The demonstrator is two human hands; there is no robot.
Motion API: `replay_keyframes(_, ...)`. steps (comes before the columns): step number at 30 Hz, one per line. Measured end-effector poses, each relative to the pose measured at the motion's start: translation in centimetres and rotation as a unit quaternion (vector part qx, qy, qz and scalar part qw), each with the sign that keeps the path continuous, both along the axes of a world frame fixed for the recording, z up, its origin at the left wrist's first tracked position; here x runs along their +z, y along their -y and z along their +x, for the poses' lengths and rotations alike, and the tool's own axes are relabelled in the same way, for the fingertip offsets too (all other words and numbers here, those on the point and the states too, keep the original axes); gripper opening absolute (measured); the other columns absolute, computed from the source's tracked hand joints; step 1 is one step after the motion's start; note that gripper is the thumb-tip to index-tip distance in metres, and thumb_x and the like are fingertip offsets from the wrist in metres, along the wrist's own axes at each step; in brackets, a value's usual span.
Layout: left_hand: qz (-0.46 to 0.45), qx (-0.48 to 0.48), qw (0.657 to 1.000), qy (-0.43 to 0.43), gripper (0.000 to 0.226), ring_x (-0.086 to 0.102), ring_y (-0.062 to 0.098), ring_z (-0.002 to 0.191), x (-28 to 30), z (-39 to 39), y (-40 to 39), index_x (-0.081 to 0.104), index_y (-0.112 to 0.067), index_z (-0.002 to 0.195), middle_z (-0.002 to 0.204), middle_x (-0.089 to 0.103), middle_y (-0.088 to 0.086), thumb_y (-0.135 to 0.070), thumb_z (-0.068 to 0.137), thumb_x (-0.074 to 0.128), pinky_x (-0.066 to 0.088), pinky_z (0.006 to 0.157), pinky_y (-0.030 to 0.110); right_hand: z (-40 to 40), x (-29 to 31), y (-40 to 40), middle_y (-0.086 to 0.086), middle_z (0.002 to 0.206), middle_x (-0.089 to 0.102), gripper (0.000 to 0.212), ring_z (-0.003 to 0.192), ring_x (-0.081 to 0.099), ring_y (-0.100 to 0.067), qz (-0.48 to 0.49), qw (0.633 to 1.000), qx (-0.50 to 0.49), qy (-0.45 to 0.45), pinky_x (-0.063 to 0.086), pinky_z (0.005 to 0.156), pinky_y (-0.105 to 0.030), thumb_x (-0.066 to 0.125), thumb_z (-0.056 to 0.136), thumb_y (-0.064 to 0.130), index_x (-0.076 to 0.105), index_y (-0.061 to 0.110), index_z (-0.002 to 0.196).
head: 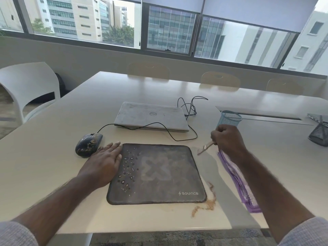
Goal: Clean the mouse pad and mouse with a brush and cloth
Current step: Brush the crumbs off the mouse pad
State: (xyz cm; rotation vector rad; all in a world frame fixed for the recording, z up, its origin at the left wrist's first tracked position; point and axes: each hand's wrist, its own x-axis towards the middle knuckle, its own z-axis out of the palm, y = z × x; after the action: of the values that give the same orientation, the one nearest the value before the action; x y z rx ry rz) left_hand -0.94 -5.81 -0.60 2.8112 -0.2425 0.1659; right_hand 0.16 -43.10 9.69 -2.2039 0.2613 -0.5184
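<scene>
My left hand lies flat, grip released, on the mouse pad's nine o'clock edge. The mouse sits at ten o'clock. My right hand grasps the brush at two o'clock, above the purple cloth on the bench.

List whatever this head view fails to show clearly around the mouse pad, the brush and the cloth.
- Brush: motion-blurred, and the right hand covers its handle; the bristles cannot be made out.
- Purple cloth: the right forearm crosses it, hiding its full outline.
- Mouse pad: its left edge lies under the left hand.
- Blue mesh cup: its base sits behind the right hand; contents unseen.
</scene>
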Motion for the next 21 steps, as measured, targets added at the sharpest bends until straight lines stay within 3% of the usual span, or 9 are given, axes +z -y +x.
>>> replay_keyframes(3, 0.0, -0.002, 1.0, 0.0, 0.054, 0.007, 0.004, 0.15, 0.0, 0.1, 0.0, 0.02, -0.022, 0.157, 0.163, 0.014, -0.012, -0.038, 0.105, 0.024, 0.005, 0.121, 0.025, -0.4, 0.3, 0.2, -0.011, 0.054, 0.059, 0.007, 0.045, 0.05, -0.021, 0.07, 0.997, 0.009, 0.023, 0.043, 0.05, -0.029, 0.064, 0.069, 0.005, 0.062, 0.002, 0.063)
replay_keyframes(7, 0.0, 0.0, 1.0, 0.006, 0.054, 0.009, 0.004, 0.149, 0.0, 0.1, 0.0, 0.021, -0.022, 0.156, 0.162, 0.016, -0.012, -0.038, 0.105, 0.024, 0.005, 0.121, 0.025, -0.8, 0.3, 0.6, -0.009, 0.064, 0.062, 0.007, 0.049, 0.056, -0.019, 0.078, 0.996, 0.017, 0.028, 0.045, 0.044, -0.02, 0.067, 0.075, -0.001, 0.066, 0.005, 0.078)
replay_keyframes(10, -0.002, 0.003, 1.0, 0.008, 0.054, 0.008, 0.002, 0.149, 0.1, 0.1, 0.1, 0.02, -0.023, 0.156, 0.162, 0.014, -0.013, -0.039, 0.105, 0.024, 0.003, 0.119, 0.023, -0.6, 0.0, 1.2, -0.009, 0.063, 0.063, 0.012, 0.043, 0.057, -0.007, 0.072, 0.997, 0.006, 0.032, 0.042, 0.041, -0.015, 0.066, 0.078, -0.003, 0.065, 0.007, 0.084)
replay_keyframes(15, 0.002, 0.009, 1.0, 0.006, 0.055, 0.008, 0.002, 0.149, 0.2, 0.0, 0.1, 0.019, -0.021, 0.157, 0.163, 0.013, -0.012, -0.039, 0.105, 0.024, 0.004, 0.12, 0.023, -0.3, -0.3, 1.9, -0.009, 0.069, 0.068, 0.022, 0.054, 0.063, -0.02, 0.065, 0.997, 0.017, 0.035, 0.049, 0.051, -0.027, 0.068, 0.081, -0.005, 0.063, 0.017, 0.081)
replay_keyframes(18, 0.005, 0.01, 1.0, 0.005, 0.054, 0.007, 0.002, 0.149, 0.3, 0.0, 0.2, 0.018, -0.021, 0.157, 0.163, 0.013, -0.012, -0.038, 0.105, 0.024, 0.003, 0.12, 0.023, -0.2, -0.5, 1.9, -0.009, 0.068, 0.068, 0.017, 0.055, 0.063, -0.02, 0.07, 0.997, 0.021, 0.035, 0.053, 0.056, -0.033, 0.068, 0.083, -0.003, 0.067, 0.012, 0.091)
replay_keyframes(21, 0.005, 0.009, 1.0, 0.006, 0.054, 0.007, 0.002, 0.149, 0.4, -0.1, 0.3, 0.018, -0.022, 0.157, 0.163, 0.013, -0.012, -0.038, 0.105, 0.025, 0.003, 0.119, 0.022, -0.1, -0.6, 1.5, -0.009, 0.066, 0.068, 0.014, 0.051, 0.062, -0.016, 0.081, 0.995, 0.03, 0.043, 0.053, 0.054, -0.031, 0.069, 0.084, -0.002, 0.069, 0.005, 0.096)
